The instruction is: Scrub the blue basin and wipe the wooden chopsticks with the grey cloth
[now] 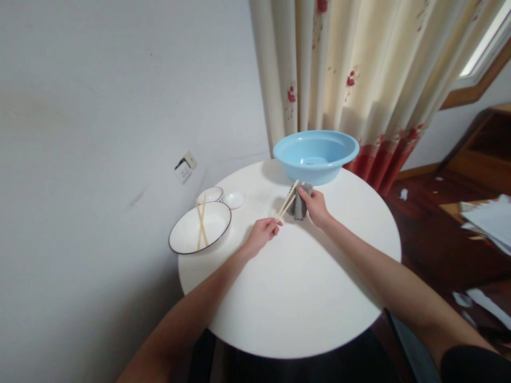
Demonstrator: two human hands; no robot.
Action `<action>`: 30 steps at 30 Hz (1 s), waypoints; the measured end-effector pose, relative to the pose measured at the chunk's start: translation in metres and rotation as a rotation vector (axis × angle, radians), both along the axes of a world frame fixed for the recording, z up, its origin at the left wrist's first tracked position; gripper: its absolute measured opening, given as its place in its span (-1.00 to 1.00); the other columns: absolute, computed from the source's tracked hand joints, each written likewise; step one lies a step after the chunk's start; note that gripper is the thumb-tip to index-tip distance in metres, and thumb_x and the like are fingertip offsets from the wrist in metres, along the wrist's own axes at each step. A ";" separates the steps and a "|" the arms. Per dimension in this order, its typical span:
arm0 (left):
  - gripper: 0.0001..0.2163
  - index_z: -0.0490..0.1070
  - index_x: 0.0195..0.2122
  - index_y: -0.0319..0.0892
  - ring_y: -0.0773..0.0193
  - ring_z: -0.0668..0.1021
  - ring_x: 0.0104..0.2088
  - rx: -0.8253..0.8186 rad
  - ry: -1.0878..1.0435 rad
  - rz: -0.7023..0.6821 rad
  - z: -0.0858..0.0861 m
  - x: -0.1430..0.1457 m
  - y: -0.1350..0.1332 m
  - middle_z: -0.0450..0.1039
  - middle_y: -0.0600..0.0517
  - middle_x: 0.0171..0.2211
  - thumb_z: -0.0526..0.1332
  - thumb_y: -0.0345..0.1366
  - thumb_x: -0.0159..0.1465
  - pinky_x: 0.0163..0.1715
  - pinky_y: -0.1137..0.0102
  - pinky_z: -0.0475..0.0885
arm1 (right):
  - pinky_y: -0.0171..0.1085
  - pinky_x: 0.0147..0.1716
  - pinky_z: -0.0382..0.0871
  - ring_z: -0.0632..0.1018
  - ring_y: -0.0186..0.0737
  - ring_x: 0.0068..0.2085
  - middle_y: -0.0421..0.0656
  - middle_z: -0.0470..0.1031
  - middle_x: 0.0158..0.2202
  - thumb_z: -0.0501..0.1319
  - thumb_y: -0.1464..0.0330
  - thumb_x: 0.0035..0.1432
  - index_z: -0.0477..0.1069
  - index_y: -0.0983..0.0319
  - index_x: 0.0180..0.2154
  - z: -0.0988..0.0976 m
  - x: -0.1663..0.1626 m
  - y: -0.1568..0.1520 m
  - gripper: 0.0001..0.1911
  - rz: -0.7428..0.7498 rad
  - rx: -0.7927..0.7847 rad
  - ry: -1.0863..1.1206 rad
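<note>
My left hand (264,234) pinches one end of a pair of light wooden chopsticks (286,203) above the middle of the table. The chopsticks slant up and away to the right. My right hand (314,206) grips a grey cloth (298,206), which lies against the chopsticks' far part; part of one stick is hidden by it. A light blue basin (317,173) stands just beyond the cloth. To the left, a large white bowl (217,234) with a dark rim has two more chopsticks (202,226) lying crossed over it.
Behind the large bowl are a smaller white bowl (215,194) and a little white dish (235,200). The round white table (295,303) meets a wall with a socket (183,171) on the left. A flowered curtain (343,64) hangs behind the basin. Papers (489,221) lie at the right.
</note>
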State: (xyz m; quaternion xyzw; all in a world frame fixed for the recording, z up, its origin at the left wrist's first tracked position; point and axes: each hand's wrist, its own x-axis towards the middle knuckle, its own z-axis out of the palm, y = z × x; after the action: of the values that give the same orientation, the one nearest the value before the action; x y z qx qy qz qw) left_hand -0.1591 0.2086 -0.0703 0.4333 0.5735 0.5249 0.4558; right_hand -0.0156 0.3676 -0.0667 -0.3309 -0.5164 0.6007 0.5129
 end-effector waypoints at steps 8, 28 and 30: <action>-0.53 0.50 -0.29 -0.26 0.48 0.11 -0.62 -0.007 0.010 0.043 -0.002 -0.001 0.002 0.18 0.17 -0.60 0.33 0.14 0.20 -0.59 0.42 -0.14 | -0.22 -0.28 0.45 0.58 -0.13 -0.29 -0.16 0.59 -0.40 0.41 -0.25 -0.25 0.45 0.19 -0.34 0.003 -0.004 -0.008 -0.31 0.123 -0.130 0.141; -0.49 0.50 -0.27 -0.25 0.48 0.12 -0.67 -0.014 -0.028 0.063 -0.003 0.001 0.005 0.27 0.15 -0.63 0.32 0.20 0.18 -0.60 0.43 -0.13 | -0.24 -0.52 0.34 0.45 -0.23 -0.51 -0.10 0.55 -0.51 0.46 -0.21 -0.23 0.50 0.22 -0.49 -0.002 -0.012 -0.039 -0.37 0.293 -0.085 -0.033; -0.47 0.49 -0.24 -0.25 0.47 0.14 -0.67 0.000 -0.029 0.080 -0.004 0.001 0.005 0.28 0.14 -0.63 0.30 0.21 0.19 -0.60 0.44 -0.11 | -0.24 -0.51 0.34 0.46 -0.22 -0.49 -0.10 0.56 -0.50 0.47 -0.20 -0.24 0.51 0.23 -0.49 -0.001 -0.012 -0.039 -0.38 0.301 -0.079 -0.036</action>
State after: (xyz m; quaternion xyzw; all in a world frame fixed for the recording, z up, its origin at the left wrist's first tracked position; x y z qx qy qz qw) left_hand -0.1581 0.2137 -0.0744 0.4023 0.5839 0.5489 0.4426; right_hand -0.0274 0.3284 -0.0673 -0.2803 -0.5453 0.6845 0.3944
